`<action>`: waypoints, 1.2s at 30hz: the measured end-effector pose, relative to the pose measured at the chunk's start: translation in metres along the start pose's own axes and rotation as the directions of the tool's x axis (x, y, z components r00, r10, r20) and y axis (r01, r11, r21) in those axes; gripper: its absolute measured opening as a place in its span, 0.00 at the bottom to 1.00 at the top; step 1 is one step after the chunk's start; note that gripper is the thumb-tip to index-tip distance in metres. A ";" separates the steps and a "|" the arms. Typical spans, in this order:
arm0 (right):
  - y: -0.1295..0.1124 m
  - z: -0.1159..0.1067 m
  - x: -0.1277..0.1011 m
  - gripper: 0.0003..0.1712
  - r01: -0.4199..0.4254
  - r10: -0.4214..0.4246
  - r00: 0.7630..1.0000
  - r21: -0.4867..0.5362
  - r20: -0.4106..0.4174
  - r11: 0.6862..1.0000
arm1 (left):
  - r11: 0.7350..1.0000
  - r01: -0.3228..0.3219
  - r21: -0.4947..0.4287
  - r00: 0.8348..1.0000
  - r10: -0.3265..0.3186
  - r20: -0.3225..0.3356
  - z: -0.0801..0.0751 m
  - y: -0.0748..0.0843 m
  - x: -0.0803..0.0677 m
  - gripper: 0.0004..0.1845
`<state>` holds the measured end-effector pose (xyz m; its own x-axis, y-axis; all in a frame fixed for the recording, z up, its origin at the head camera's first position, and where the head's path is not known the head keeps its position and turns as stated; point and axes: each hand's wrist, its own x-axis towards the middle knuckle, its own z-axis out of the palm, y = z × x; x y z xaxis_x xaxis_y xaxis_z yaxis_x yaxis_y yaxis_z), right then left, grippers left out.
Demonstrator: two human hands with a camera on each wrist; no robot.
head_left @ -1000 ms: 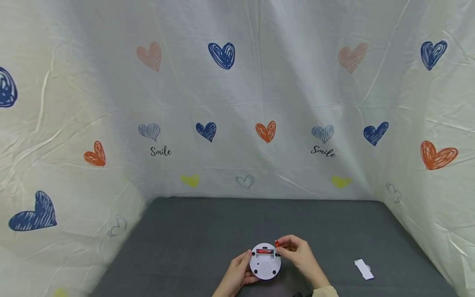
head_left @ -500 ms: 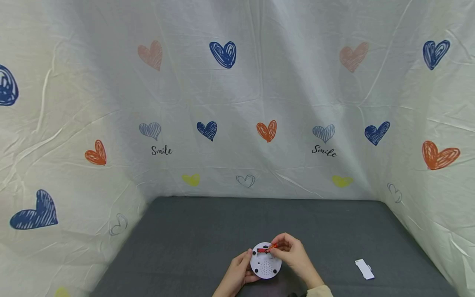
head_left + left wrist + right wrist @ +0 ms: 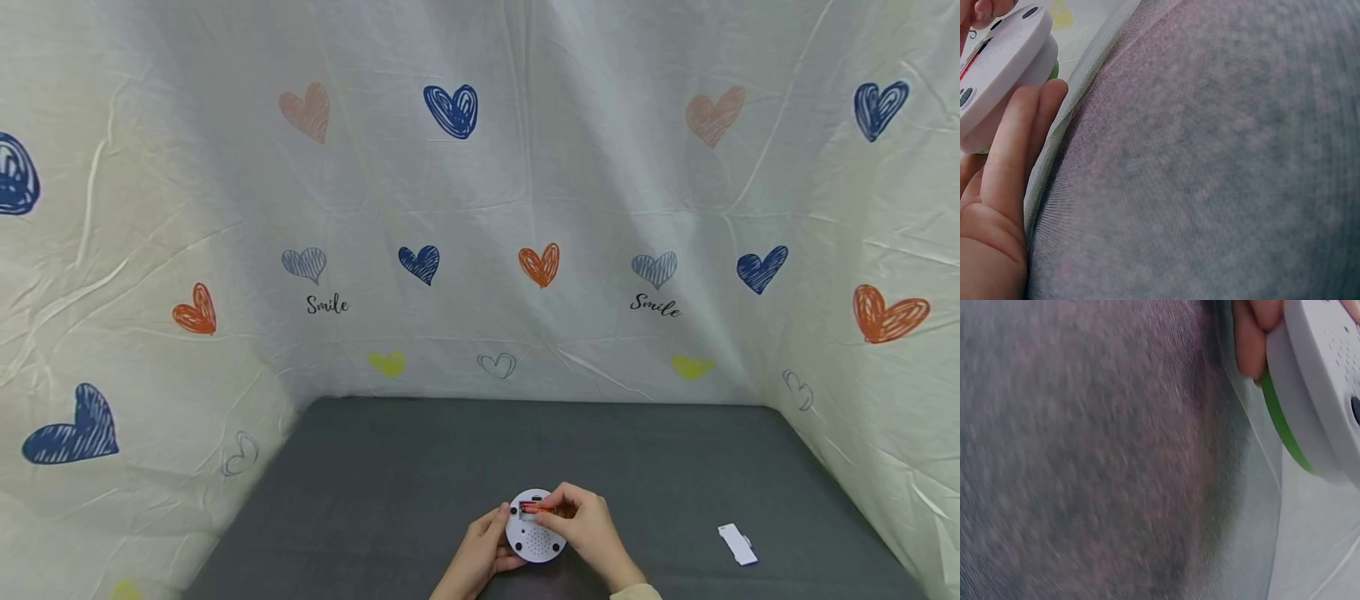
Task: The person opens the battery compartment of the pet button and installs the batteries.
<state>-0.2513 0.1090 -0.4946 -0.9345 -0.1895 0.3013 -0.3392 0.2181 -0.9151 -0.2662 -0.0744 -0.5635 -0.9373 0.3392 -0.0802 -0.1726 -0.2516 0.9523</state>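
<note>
A round white device lies back-up just above the grey table, with speaker holes and black feet showing. My left hand grips its left edge; the left wrist view shows my fingers cupped under the device. My right hand curls over the open slot at the device's top and pinches a red battery down into it. In the right wrist view the device shows a green rim, and a fingertip rests on its edge.
A small white cover piece lies on the table to the right. White cloth with printed hearts walls in the table at the back and on both sides.
My right hand has moved left from the device's upper right edge onto the slot, carrying the red battery down into it. The left hand has kept its hold.
</note>
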 end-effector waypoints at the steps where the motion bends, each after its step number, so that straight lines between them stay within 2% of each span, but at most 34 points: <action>1: 0.004 0.002 0.000 0.07 0.013 -0.013 1.000 -0.025 -0.018 1.000 | 1.000 -0.001 0.000 1.000 0.001 0.000 0.000 0.000 0.000 0.31; 6: 0.024 0.012 0.003 0.08 0.094 -0.105 0.993 -0.162 -0.060 0.982 | 1.000 -0.010 -0.003 1.000 0.010 0.004 0.000 -0.001 0.000 0.31; 10: 0.027 0.015 0.004 0.10 0.181 -0.206 0.976 -0.265 -0.072 0.947 | 1.000 -0.011 -0.014 1.000 0.011 0.002 0.000 -0.001 0.000 0.32; 13: 0.029 0.016 0.004 0.10 0.210 -0.249 0.965 -0.319 -0.086 0.924 | 1.000 -0.006 -0.016 1.000 0.006 -0.003 0.000 -0.001 0.000 0.32; 20: 0.033 0.017 0.005 0.10 0.267 -0.328 0.938 -0.376 -0.109 0.887 | 1.000 0.001 -0.008 1.000 -0.001 -0.012 0.000 0.001 0.001 0.32; 24: 0.034 0.017 0.005 0.12 0.287 -0.358 0.925 -0.387 -0.126 0.876 | 1.000 0.004 -0.002 1.000 -0.004 -0.017 0.001 0.001 0.001 0.33; 29: 0.033 0.017 0.004 0.14 0.250 -0.342 0.924 -0.405 -0.173 0.879 | 1.000 0.017 0.015 0.999 -0.017 -0.034 0.001 0.002 0.001 0.33; 32: 0.031 0.019 0.003 0.16 0.170 -0.273 0.940 -0.413 -0.204 0.895 | 1.000 0.021 0.019 0.999 -0.020 -0.038 0.001 0.002 0.001 0.34; 36: 0.030 0.023 0.002 0.28 0.072 -0.157 0.969 -0.392 -0.191 0.917 | 1.000 0.012 0.018 0.999 -0.012 -0.034 0.001 0.002 0.001 0.33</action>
<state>-0.2612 0.0930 -0.5272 -0.8727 -0.0355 0.4870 -0.4204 0.5618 -0.7125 -0.2667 -0.0735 -0.5612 -0.9449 0.3113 -0.1013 -0.1787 -0.2314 0.9563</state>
